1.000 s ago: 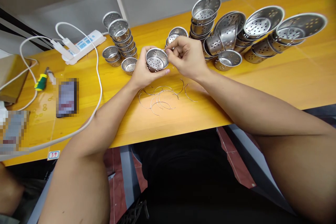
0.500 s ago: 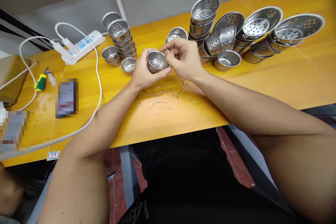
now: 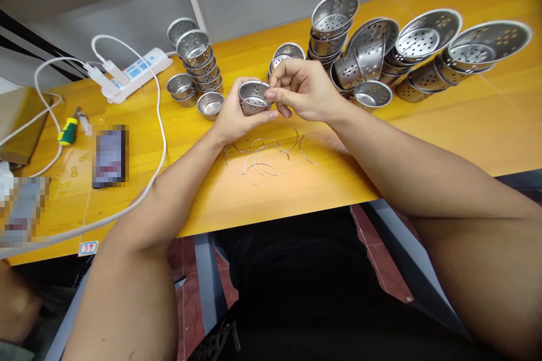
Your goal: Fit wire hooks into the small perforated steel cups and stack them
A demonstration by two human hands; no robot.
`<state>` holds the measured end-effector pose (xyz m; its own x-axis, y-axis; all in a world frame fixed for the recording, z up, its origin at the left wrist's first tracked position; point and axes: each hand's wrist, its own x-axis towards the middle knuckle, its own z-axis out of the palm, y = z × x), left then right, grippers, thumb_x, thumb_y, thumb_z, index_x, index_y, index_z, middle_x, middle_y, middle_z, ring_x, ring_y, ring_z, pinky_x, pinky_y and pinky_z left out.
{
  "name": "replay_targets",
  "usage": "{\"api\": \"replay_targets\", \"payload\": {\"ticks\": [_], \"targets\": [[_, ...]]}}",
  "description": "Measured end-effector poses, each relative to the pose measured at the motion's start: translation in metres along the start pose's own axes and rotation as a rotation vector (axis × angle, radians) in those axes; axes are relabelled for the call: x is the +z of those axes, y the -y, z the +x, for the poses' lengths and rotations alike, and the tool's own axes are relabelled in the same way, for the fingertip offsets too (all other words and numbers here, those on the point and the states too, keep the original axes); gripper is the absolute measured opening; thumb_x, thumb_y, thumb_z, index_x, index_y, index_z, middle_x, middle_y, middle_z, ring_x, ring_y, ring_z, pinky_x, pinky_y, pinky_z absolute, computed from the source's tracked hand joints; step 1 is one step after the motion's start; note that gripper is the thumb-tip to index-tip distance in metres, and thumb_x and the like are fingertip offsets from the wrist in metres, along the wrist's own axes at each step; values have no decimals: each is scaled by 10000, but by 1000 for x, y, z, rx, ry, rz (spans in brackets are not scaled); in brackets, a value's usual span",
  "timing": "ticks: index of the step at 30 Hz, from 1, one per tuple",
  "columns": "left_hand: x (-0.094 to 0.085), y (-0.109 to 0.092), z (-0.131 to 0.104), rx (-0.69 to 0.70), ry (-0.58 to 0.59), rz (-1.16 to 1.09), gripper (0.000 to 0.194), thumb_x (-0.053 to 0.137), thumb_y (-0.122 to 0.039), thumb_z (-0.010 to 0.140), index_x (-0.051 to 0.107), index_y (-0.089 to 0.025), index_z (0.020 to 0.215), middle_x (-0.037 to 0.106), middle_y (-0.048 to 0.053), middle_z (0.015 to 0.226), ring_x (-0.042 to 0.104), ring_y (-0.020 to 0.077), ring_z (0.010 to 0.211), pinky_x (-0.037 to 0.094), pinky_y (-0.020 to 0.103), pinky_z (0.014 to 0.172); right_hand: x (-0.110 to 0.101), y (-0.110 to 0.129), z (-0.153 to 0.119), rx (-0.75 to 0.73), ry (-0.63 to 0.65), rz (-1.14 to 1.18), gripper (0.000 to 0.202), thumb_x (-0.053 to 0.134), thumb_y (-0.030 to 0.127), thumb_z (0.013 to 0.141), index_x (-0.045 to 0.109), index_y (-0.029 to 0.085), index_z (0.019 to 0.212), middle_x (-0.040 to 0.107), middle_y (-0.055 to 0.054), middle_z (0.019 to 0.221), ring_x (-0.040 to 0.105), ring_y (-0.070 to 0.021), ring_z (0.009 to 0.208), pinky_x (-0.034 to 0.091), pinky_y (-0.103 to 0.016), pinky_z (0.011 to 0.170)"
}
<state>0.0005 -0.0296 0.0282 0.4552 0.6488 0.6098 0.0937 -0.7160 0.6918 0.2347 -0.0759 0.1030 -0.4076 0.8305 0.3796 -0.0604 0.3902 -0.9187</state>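
"Perforated metal cup [image 3: 253, 101]: where is it, and what stands around it?"

"Largest first, then. It is held above a yellow table [image 3: 203, 203]. At the back right of that stand leaning stacks of punched cups [image 3: 423, 76], mouths upward. Back left lies a white power strip [image 3: 139, 76] with two plugs in it. Between the strip and the left hand [image 3: 232, 115] rises a smaller cup stack [image 3: 199, 62]."

"How do the hands sit against the cup?"

"It rests in the left hand, which grips it round the left side, thumb stretched along the near wall and pointing right. The opening faces up. The right hand [image 3: 305, 87] is on the other side, thumb and forefinger brought together at the right rim, the other fingers curled."

"Pinching something?"

"I can't tell; whatever may be between those fingertips is too small to make out."

"And the smaller things?"

"A screwdriver [image 3: 68, 131] with a yellow and green handle lies far left. Finest of all, thin curved wires [image 3: 271, 145] lie overlapping on the table, on the person's side of the cup, near both hands."
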Motion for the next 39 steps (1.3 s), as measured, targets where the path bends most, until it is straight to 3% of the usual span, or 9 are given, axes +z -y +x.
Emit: {"api": "replay_targets", "payload": {"ticks": [7, 15, 21, 24, 26, 28, 32, 39], "targets": [[0, -1, -2, -42, -7, 47, 832, 978, -744, 890, 575, -278, 1449, 720, 83, 1379, 801, 281, 1254, 692, 534, 1137, 6, 0, 1, -25, 7, -33, 663, 1085, 800, 729, 687, 296, 894, 647, 57, 609, 577, -156, 459, 484, -318, 364], [-2, 2, -3, -39, 0, 76, 884, 944, -811, 891, 556, -260, 1464, 711, 90, 1336, 782, 305, 1289, 641, 572, 1221, 8, -5, -1, -30, -6, -61, 693, 1061, 835, 734, 677, 283, 902, 650, 43, 651, 549, -143, 477, 494, -312, 388], [0, 8, -1, -31, -72, 83, 932, 912, -889, 864, 522, -289, 1461, 726, 90, 1376, 792, 285, 1280, 646, 514, 1204, 3, -8, -4, -166, -163, -355, 699, 891, 952, 846, 752, 322, 1117, 790, -52, 1017, 692, -230, 726, 684, -445, 688], [-3, 15, 1, -14, -98, 101, 926, 893, -897, 875, 513, -293, 1464, 727, 102, 1407, 783, 299, 1326, 628, 515, 1235, 0, -8, -7, -239, -117, -527, 601, 787, 903, 968, 785, 338, 1173, 799, -108, 1220, 763, -323, 972, 703, -556, 937], [-6, 21, 1, 1, -105, 113, 921, 894, -884, 883, 511, -296, 1479, 718, 107, 1431, 777, 306, 1342, 623, 517, 1247, -2, -11, -8, -274, -55, -600, 590, 779, 878, 977, 794, 346, 1231, 780, -130, 1350, 760, -384, 1148, 674, -614, 1065], [-8, 27, 0, 7, -104, 124, 920, 911, -847, 889, 501, -298, 1503, 703, 113, 1453, 766, 313, 1359, 614, 523, 1260, -3, -14, -9, -286, -31, -637, 643, 809, 859, 957, 770, 346, 1343, 759, -138, 1416, 746, -412, 1216, 656, -638, 1114], [-8, 34, -3, -15, -88, 152, 925, 947, -775, 886, 484, -299, 1529, 675, 118, 1471, 736, 326, 1388, 594, 536, 1275, -4, -19, -7, -314, -46, -678, 746, 809, 832, 972, 682, 337, 1514, 740, -135, 1436, 754, -387, 1146, 666, -642, 1097], [-9, 30, -2, -22, -125, 167, 947, 929, -847, 858, 495, -299, 1496, 693, 105, 1427, 760, 299, 1310, 632, 492, 1202, -7, -17, -6, -332, -25, -698, 601, 786, 821, 987, 782, 370, 1384, 726, -156, 1474, 691, -460, 1363, 571, -703, 1241]]}}
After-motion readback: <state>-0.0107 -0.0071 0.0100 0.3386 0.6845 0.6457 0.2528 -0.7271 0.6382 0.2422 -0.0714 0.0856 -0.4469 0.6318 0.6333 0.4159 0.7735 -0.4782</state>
